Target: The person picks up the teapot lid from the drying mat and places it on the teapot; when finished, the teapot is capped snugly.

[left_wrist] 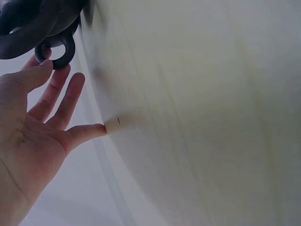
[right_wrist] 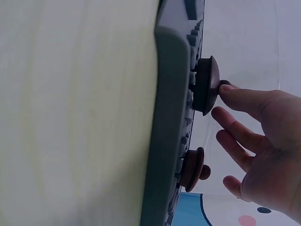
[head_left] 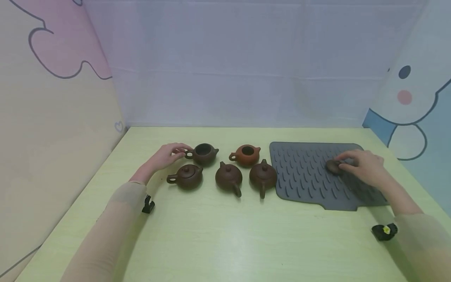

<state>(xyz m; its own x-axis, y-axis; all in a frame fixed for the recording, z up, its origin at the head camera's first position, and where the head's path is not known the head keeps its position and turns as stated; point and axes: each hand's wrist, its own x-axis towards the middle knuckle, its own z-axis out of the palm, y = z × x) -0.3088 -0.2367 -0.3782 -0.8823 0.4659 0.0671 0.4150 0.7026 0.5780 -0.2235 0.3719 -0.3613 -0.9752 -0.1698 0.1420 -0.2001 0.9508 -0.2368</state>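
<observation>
In the head view my left hand [head_left: 166, 156] is at the ring handle of a dark, lidless teapot [head_left: 208, 158]. The left wrist view has thumb and fingertips pinching that handle [left_wrist: 69, 49], little finger stretched toward the tabletop. My right hand [head_left: 368, 167] pinches the knob of a dark teapot lid [head_left: 332, 167] on the grey ridged mat [head_left: 299, 172]. In the right wrist view this lid [right_wrist: 203, 87] sits at the mat's ridges, and a second, reddish-brown lid [right_wrist: 190, 172] rests nearby; the hand hides that one from the head view.
Right of the dark teapot stands a lidless reddish teapot [head_left: 246, 159]. In front are three lidded brown teapots: one [head_left: 189, 179] nearest my left wrist, one [head_left: 228, 178] in the middle, and one [head_left: 263, 178] against the mat's left edge. Walls enclose the table's back and sides.
</observation>
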